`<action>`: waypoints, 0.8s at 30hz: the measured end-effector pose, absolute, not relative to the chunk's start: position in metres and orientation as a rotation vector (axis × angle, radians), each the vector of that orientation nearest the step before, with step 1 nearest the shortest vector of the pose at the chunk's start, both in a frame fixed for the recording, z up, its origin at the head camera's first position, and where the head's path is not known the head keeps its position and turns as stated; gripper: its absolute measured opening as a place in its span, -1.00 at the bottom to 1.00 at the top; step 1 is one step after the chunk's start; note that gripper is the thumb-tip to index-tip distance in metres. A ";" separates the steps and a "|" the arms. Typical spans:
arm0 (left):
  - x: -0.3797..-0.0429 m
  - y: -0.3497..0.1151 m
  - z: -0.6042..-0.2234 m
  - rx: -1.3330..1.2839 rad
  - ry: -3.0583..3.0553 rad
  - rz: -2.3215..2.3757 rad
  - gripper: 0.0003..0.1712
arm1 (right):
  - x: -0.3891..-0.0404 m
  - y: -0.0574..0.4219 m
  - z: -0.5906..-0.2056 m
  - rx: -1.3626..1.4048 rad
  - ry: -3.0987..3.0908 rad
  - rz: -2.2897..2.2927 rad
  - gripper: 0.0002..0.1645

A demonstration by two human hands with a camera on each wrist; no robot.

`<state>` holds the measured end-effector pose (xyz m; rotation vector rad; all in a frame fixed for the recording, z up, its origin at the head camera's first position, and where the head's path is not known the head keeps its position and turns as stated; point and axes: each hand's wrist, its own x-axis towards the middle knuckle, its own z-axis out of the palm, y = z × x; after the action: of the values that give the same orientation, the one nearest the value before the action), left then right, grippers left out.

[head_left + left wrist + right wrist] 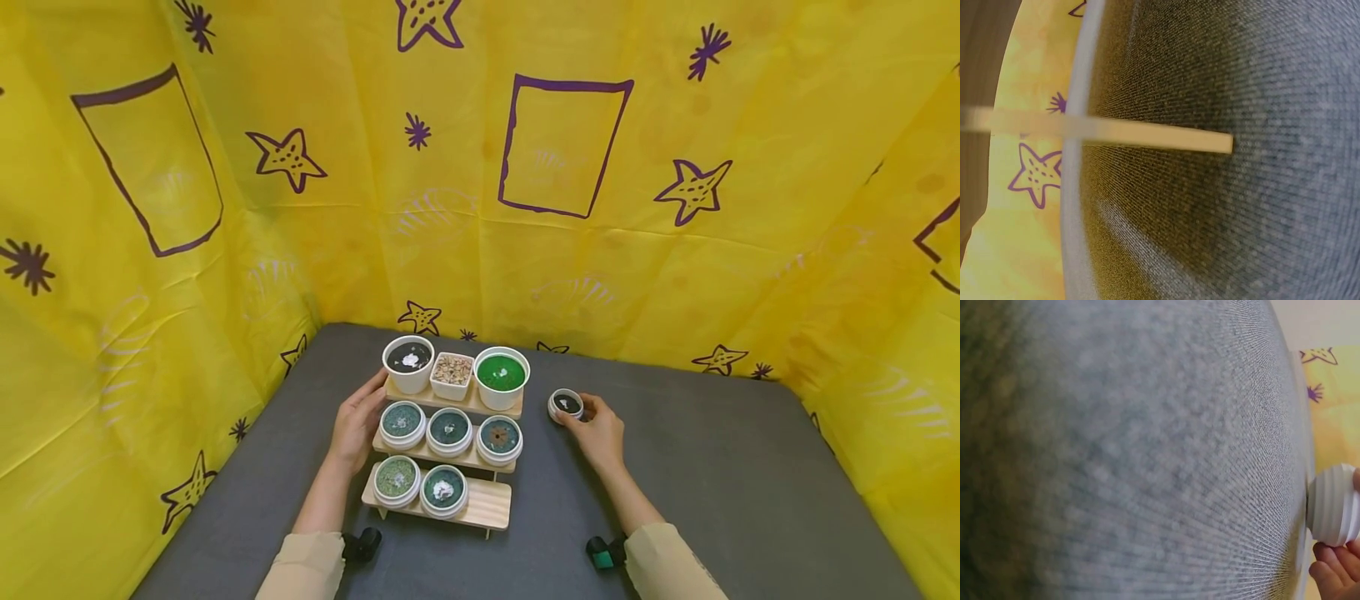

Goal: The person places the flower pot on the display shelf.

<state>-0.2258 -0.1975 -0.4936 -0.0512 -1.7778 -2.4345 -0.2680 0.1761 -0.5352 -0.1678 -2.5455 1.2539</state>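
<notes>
My right hand (600, 435) pinches a small white ribbed jar (556, 412) with a dark filling and a white patch on top. The jar is low over the table, right of a three-tier wooden stand (491, 502); in the right wrist view, fingertips (1329, 565) are at the white jar (1332, 506). At the stand's upper left end, my left hand (357, 427) has its fingers extended against the side, beside a white cup (409, 382) with dark filling. In the left wrist view a pale wooden strip (1166, 135) shows, but no hand.
The top tier also bears a square dish of flakes (452, 369) and a cup with green filling (501, 373). Three small jars, one a star-topped jar (499, 436), stand mid-tier; a pale green jar (396, 479) and a white-topped jar (444, 490) stand below. Yellow cloth walls (465, 267) surround the grey table (720, 500).
</notes>
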 end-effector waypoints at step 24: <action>-0.225 -0.197 -0.493 -0.085 -1.770 -2.422 -0.60 | -0.268 0.198 -0.480 -0.268 -2.258 1.380 -0.36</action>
<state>-0.2250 -0.1968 -0.4928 -0.0852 -1.7701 -2.4217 -0.2679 0.1984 -0.4801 -0.2683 -2.2576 1.3803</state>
